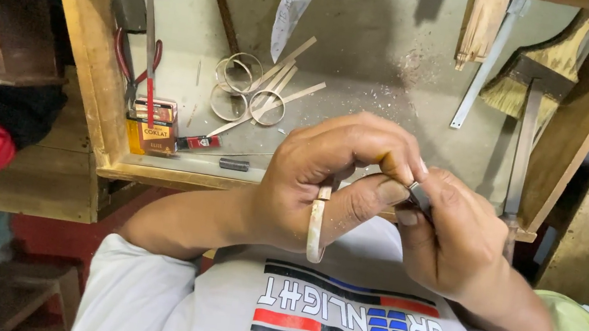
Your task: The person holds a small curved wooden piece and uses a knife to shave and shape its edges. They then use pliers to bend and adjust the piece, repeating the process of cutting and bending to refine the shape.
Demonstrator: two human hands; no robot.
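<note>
My left hand holds a pale metal ring band upright, pinched between thumb and fingers, close to my chest. My right hand grips a small dark metal tool and presses its end against the top of the band, where my left fingers partly cover it. Both hands meet just in front of the wooden tray's front edge.
On the grey tray floor lie several metal ring bands and flat metal strips. At left are red-handled pliers, a file and a small orange box. A brush lies at right.
</note>
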